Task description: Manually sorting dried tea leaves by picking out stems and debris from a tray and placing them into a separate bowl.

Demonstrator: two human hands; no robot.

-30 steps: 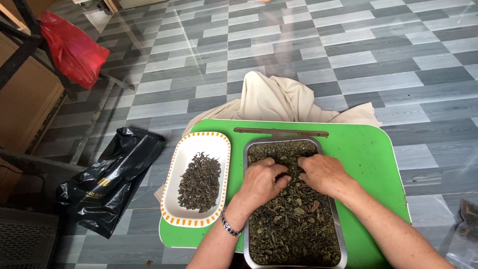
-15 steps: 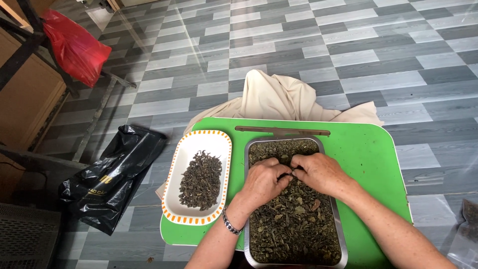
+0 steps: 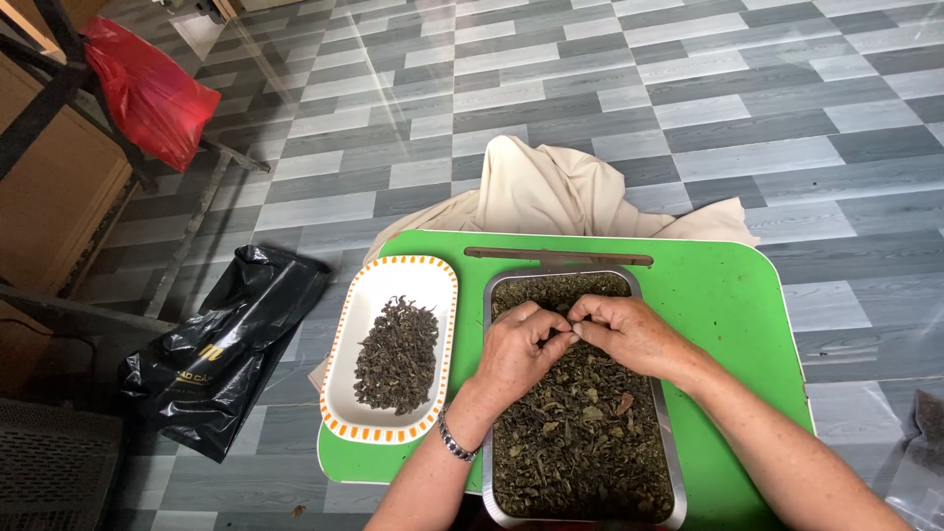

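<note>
Grey-tiled floor surrounds our green table (image 3: 728, 295). Left of our hands sits a white dish (image 3: 339, 379) of dried leaves. Our left hand (image 3: 518, 346) and right hand (image 3: 629, 332) meet fingertip to fingertip, curled, pinching leaves over the metal tray (image 3: 672, 472) beneath them.

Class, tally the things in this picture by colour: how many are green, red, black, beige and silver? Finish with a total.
Green: 1, the table
Red: 1, the plastic bag
Black: 1, the plastic bag
Beige: 1, the cloth
Silver: 2, the metal tray and the wrist bracelet
Total: 6
</note>
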